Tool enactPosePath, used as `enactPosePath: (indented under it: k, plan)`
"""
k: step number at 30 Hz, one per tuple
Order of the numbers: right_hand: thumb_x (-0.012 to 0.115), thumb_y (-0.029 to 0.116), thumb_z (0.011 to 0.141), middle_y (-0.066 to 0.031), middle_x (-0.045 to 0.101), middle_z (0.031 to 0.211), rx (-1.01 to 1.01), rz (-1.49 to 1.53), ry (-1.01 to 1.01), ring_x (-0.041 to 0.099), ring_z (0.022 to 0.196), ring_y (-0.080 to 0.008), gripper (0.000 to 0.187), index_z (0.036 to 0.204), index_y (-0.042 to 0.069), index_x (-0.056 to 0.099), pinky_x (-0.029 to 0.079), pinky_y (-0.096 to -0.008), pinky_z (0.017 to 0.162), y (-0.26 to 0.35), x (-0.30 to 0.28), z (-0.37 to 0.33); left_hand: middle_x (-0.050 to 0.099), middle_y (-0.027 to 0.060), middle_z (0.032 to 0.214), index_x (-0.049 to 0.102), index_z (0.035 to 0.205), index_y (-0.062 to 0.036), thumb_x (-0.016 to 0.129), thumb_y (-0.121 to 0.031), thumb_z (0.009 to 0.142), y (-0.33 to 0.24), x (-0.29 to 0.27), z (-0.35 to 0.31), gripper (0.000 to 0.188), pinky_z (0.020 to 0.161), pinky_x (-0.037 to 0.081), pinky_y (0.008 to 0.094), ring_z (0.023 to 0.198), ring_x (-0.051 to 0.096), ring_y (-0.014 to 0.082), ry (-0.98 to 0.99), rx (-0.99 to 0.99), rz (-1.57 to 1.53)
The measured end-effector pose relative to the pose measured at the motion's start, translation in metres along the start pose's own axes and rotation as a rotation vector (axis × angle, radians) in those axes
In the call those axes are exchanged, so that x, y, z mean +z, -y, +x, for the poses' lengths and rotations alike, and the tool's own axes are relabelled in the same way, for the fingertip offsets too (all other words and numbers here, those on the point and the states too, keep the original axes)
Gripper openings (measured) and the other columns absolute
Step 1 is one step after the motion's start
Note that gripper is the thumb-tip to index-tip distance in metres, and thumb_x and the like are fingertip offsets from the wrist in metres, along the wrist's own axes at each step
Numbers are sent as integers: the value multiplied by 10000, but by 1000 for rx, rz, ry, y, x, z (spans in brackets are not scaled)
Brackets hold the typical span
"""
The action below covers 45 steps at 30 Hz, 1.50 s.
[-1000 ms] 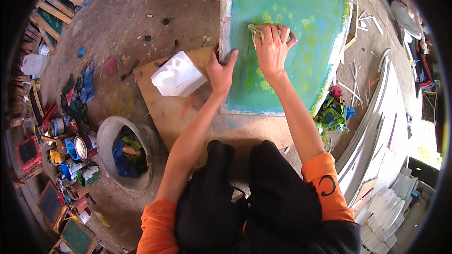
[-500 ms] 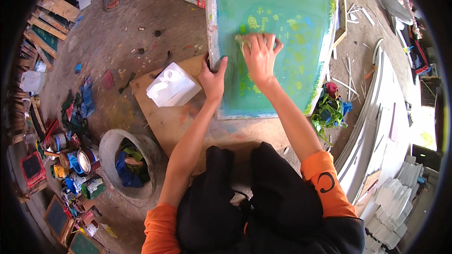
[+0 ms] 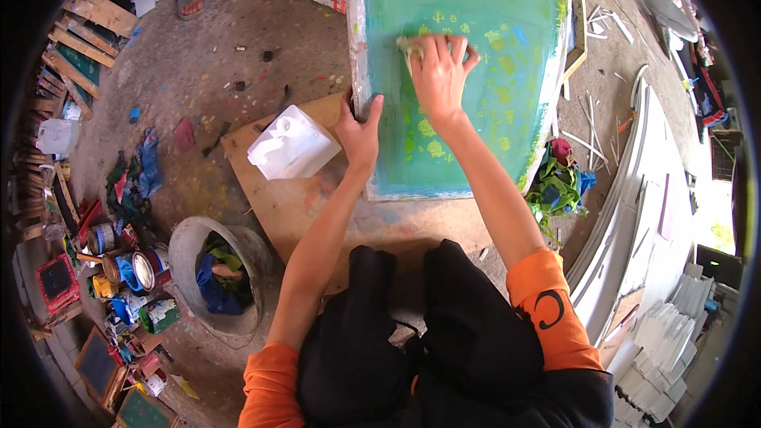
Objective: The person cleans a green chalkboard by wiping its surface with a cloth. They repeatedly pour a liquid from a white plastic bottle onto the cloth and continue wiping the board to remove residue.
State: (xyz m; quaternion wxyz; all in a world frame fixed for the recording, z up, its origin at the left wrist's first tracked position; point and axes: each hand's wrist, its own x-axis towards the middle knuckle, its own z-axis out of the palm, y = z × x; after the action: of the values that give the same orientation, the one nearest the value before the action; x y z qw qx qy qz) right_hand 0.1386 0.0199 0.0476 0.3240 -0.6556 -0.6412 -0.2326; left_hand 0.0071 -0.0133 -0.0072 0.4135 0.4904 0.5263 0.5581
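A green screen-printing frame (image 3: 483, 170) stands tilted in front of me, its mesh marked with small yellow-green motifs. My left hand (image 3: 359, 133) grips its left edge, thumb on the front side and fingers round the outside. Against the mesh, my right hand (image 3: 441, 79) presses a pale wadded cloth (image 3: 407, 46), mostly covered by the fingers; whether it is a cloth or a sponge is hard to tell. Beside my left wrist sits a cut-open white plastic jug (image 3: 292, 147) on a stained wooden board (image 3: 269, 206).
A grey bucket (image 3: 182, 269) with rags stands at the left, near paint cans (image 3: 143, 271). Crumpled rags (image 3: 555, 190) lie right of the frame, beside long white panels (image 3: 634, 182). Another person's sandalled foot (image 3: 190, 1) is at the far left.
My right hand has slid a little upward across the mesh with the cloth, uncovering more yellow-green motifs below. My left hand keeps its hold on the frame's edge.
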Motion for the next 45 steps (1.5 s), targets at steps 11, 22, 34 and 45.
enactPosePath:
  k: [11, 22, 34, 45]
  plan:
    - [653, 142, 731, 36, 568, 894, -53, 66, 82, 463, 927, -204, 195, 917, 192, 624, 274, -458, 870, 7, -12, -45, 637, 139, 959, 521, 1148, 22, 621, -229, 865, 9, -6, 4, 392, 775, 455, 296, 850, 593, 187, 2, 17, 24]
    - [667, 130, 728, 54, 566, 895, -40, 134, 122, 451, 931, -205, 229, 934, 223, 628, 277, -469, 873, 7, -13, -70, 637, 115, 958, 520, 1156, 21, 624, -227, 866, 6, -8, 2, 395, 785, 453, 282, 851, 584, 159, 7, -1, 5]
    - [632, 109, 726, 2, 584, 862, 74, 55, 42, 449, 936, -227, 110, 824, 115, 582, 275, -474, 879, 8, -2, -13, 632, 116, 999, 511, 1170, 32, 624, -221, 863, 5, -6, 3, 414, 806, 449, 282, 883, 588, 166, 27, -13, 14]
    - [643, 123, 703, -27, 577, 821, 89, 89, 39, 451, 924, -243, 128, 774, 92, 542, 292, -498, 855, 13, -7, -12, 628, 129, 1015, 504, 1185, 22, 622, -218, 862, 4, -5, 1, 420, 821, 447, 290, 907, 590, 179, 29, -16, 9]
